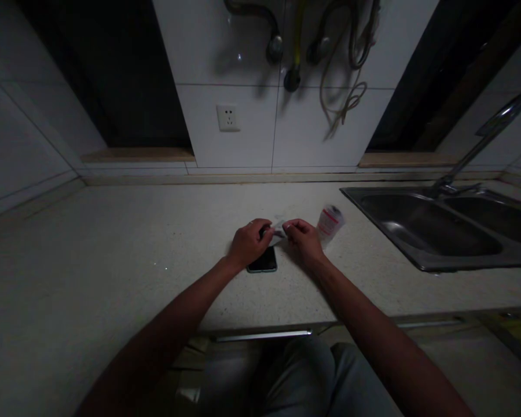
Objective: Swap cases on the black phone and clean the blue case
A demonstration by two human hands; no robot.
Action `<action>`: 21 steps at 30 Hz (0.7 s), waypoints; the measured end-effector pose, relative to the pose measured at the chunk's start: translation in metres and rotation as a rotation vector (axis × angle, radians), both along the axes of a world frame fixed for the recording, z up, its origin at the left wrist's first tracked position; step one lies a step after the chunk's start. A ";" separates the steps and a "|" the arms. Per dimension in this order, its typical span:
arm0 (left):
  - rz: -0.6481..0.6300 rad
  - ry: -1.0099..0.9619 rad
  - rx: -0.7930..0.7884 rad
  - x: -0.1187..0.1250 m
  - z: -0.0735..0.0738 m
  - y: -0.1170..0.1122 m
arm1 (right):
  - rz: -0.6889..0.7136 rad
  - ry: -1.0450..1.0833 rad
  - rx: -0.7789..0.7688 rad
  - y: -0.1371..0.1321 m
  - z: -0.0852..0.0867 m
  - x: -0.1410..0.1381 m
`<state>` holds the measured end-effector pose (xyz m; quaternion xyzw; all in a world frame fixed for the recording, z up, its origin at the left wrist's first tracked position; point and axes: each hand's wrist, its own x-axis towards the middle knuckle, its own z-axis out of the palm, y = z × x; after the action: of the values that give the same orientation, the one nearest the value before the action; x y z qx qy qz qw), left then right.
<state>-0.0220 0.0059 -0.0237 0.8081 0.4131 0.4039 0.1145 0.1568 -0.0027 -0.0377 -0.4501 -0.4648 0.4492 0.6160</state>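
The left hand (250, 242) and the right hand (304, 238) meet just above an off-white, finely speckled countertop (191, 231), each with thumb and fingers pinched on a small, thin, pale film-like piece (278, 231) that spans the narrow gap between them; its exact material is too small and dim to tell. Partly beneath the left hand lies a flat, dark-screened phone with a pale edge (263, 262), its near end uncovered. Just beside the right hand, on its outer side, rests a crinkled, translucent plastic packet with red and white markings (330, 221), its print unreadable. Farther right, a stainless-steel double-bowl sink (460, 262) is set into the countertop, with a curved chrome faucet (473, 153) rising behind it.
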 end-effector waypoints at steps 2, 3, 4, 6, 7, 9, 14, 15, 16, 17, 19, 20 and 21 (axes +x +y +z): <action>0.052 0.016 0.000 -0.003 0.001 0.003 | -0.070 -0.006 0.027 0.001 0.000 0.002; 0.091 0.030 -0.004 -0.005 0.002 0.004 | -0.114 -0.013 0.040 0.001 0.000 0.003; 0.141 0.051 -0.015 -0.007 0.002 0.006 | -0.160 -0.022 0.057 0.001 0.000 0.003; 0.258 0.119 -0.060 -0.012 0.002 0.010 | -0.234 -0.064 0.098 0.000 -0.001 0.004; 0.311 0.163 -0.093 -0.015 0.001 0.012 | -0.256 -0.106 0.122 0.000 -0.002 0.004; 0.383 0.252 -0.164 -0.019 -0.002 0.016 | -0.285 -0.227 0.170 -0.003 -0.003 0.003; 0.402 0.383 -0.229 -0.024 -0.010 0.019 | -0.447 -0.419 0.289 -0.011 -0.001 -0.002; 0.394 0.393 -0.228 -0.023 -0.011 0.019 | -0.456 -0.423 0.301 -0.013 -0.001 -0.002; 0.385 0.402 -0.229 -0.022 -0.010 0.018 | -0.434 -0.439 0.303 -0.014 -0.001 -0.002; 0.379 0.413 -0.242 -0.021 -0.010 0.018 | -0.381 -0.477 0.297 -0.014 -0.001 -0.002; 0.376 0.438 -0.290 -0.019 -0.008 0.016 | -0.205 -0.627 0.267 -0.015 -0.004 -0.004; 0.378 0.446 -0.316 -0.018 -0.007 0.015 | -0.115 -0.724 0.248 -0.015 -0.006 -0.005; 0.382 0.450 -0.338 -0.017 -0.005 0.014 | -0.047 -0.817 0.231 -0.014 -0.007 -0.007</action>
<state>-0.0386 0.0198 -0.0291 0.7546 0.6331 0.1554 0.0752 0.1497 -0.0172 -0.0447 -0.5297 -0.7078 0.1645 0.4375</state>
